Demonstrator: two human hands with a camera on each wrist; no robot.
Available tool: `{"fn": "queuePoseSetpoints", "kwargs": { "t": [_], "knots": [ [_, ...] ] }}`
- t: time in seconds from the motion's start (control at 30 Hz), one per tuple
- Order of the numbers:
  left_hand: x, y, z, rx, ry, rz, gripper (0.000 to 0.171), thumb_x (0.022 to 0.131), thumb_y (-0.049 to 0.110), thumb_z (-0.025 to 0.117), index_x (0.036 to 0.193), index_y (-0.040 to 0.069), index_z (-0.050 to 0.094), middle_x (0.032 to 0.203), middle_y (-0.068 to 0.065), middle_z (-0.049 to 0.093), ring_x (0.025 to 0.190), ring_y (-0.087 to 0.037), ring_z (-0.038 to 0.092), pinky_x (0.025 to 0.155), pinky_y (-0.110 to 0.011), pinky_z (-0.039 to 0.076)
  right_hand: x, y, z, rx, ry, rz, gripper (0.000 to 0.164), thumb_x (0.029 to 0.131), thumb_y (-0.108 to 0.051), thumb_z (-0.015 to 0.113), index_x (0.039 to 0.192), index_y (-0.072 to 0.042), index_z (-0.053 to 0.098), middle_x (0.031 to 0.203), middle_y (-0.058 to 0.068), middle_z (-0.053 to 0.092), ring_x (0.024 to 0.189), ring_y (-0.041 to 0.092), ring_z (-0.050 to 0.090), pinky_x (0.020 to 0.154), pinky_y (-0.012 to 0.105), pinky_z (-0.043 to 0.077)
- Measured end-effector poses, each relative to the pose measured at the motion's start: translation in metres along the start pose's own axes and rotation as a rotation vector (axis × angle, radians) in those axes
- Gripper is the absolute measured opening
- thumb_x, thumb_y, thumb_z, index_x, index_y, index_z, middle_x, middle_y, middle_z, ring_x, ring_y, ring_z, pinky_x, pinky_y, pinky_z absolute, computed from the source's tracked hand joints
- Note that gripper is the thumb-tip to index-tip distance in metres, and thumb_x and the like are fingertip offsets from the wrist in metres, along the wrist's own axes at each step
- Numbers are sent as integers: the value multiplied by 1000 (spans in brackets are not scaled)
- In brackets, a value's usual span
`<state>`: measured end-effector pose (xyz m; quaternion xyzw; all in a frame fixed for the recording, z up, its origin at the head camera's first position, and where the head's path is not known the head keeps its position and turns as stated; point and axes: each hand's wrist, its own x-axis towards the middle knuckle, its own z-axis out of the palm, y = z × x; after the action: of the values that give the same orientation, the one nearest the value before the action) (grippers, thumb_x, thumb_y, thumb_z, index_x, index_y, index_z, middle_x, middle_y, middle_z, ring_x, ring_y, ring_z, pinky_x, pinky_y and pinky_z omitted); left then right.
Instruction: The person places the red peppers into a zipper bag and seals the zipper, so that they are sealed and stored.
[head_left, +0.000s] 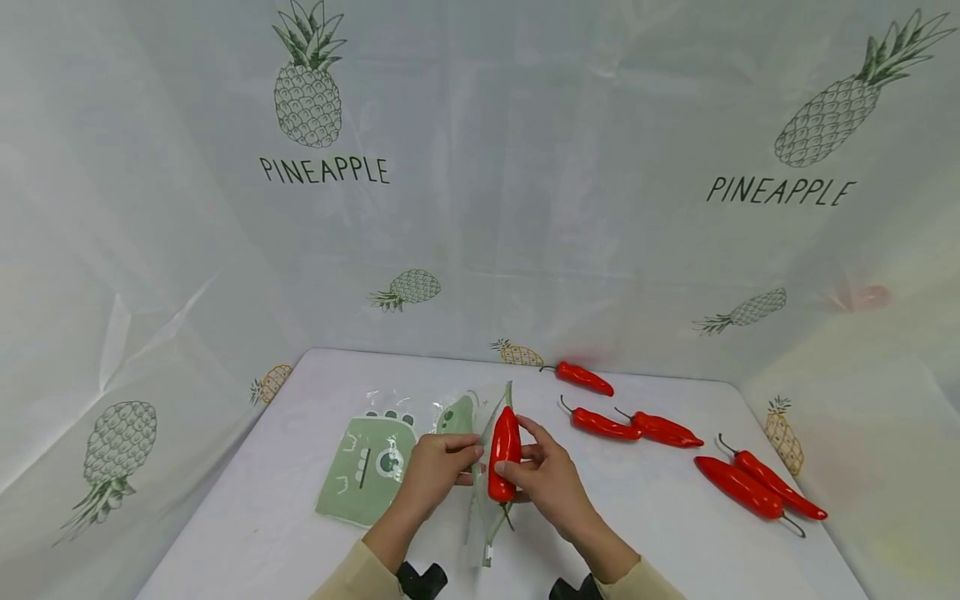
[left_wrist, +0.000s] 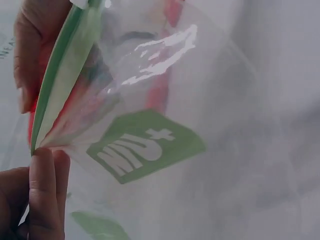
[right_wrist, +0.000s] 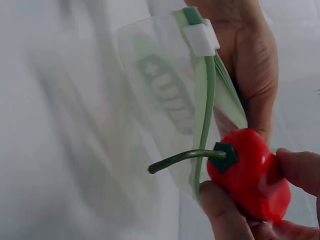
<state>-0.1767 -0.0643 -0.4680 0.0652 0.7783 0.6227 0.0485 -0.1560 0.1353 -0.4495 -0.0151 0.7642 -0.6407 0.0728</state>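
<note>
A red chili pepper (head_left: 505,454) with a green stem is held upright between the thumb and fingers of my right hand (head_left: 551,475). My left hand (head_left: 437,471) pinches the edge of a clear zip bag (left_wrist: 150,135) with a green zip strip and a white slider (right_wrist: 201,39). In the right wrist view the pepper lies against the bag's parted mouth, its stem (right_wrist: 187,159) pointing away from the fingers. The left wrist view shows red through the clear plastic.
Flat green printed bags (head_left: 360,471) lie left of my hands on the white table (head_left: 277,533). Several red peppers (head_left: 742,486) are spread along the right side and back. A white pineapple-print curtain (head_left: 540,208) surrounds the table.
</note>
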Motion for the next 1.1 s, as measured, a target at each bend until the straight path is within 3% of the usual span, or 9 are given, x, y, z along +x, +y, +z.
{"fn": "queuePoseSetpoints", "kwargs": {
  "t": [0.2, 0.33, 0.5, 0.67, 0.77, 0.87, 1.0, 1.1],
  "knots": [
    [-4, 12, 0, 21, 14, 22, 27, 101, 20, 73, 122, 4, 78, 113, -15, 78, 78, -17, 77, 69, -27, 66, 5, 2, -5, -156, -71, 16, 82, 88, -17, 84, 158, -7, 44, 109, 16, 67, 90, 24, 69, 60, 43, 67],
    [-8, 17, 1, 51, -39, 33, 22, 101, 16, 72, 116, 3, 80, 102, -12, 79, 70, -16, 75, 67, -26, 66, 11, -1, -11, -143, -95, 46, 80, 88, -16, 83, 157, -4, 44, 106, 18, 65, 89, 27, 70, 59, 46, 67],
    [-13, 18, 6, 56, -77, 20, 21, 99, 15, 74, 113, 2, 81, 95, -9, 78, 66, -14, 74, 65, -25, 66, 17, -5, -18, -57, -49, 101, 79, 91, -16, 81, 158, -2, 42, 108, 19, 65, 91, 28, 71, 62, 48, 67],
    [-17, 18, 11, -8, -86, 8, 22, 98, 15, 75, 114, 1, 80, 98, -11, 79, 69, -17, 76, 65, -27, 66, 19, -1, -13, -7, 46, 105, 79, 94, -18, 79, 160, -3, 37, 107, 18, 66, 85, 23, 72, 62, 45, 67],
    [-17, 19, 13, -72, -77, -2, 22, 99, 15, 75, 115, 2, 80, 104, -13, 79, 74, -19, 77, 65, -29, 67, 18, 4, -4, -34, 110, 52, 82, 95, -20, 79, 162, -3, 34, 110, 19, 66, 85, 21, 72, 62, 42, 68],
    [-17, 21, 12, -143, -65, 2, 23, 99, 13, 74, 117, 0, 79, 110, -16, 78, 79, -19, 77, 67, -30, 67, 16, 10, 8, -128, 155, -10, 84, 96, -22, 78, 163, -3, 31, 116, 20, 67, 86, 19, 71, 61, 36, 67],
    [-16, 22, 11, -188, -67, 6, 25, 99, 12, 74, 119, -1, 78, 112, -17, 77, 83, -17, 77, 69, -32, 68, 14, 11, 15, -198, 143, -34, 83, 96, -20, 76, 163, -1, 29, 122, 23, 65, 82, 17, 71, 58, 33, 66],
    [-17, 19, 10, -170, -66, -4, 25, 100, 13, 73, 120, 0, 78, 112, -16, 77, 81, -16, 76, 69, -32, 68, 15, 8, 12, -121, 87, 22, 79, 98, -22, 74, 161, -1, 30, 120, 24, 61, 80, 20, 71, 58, 37, 66]
  ]
}}
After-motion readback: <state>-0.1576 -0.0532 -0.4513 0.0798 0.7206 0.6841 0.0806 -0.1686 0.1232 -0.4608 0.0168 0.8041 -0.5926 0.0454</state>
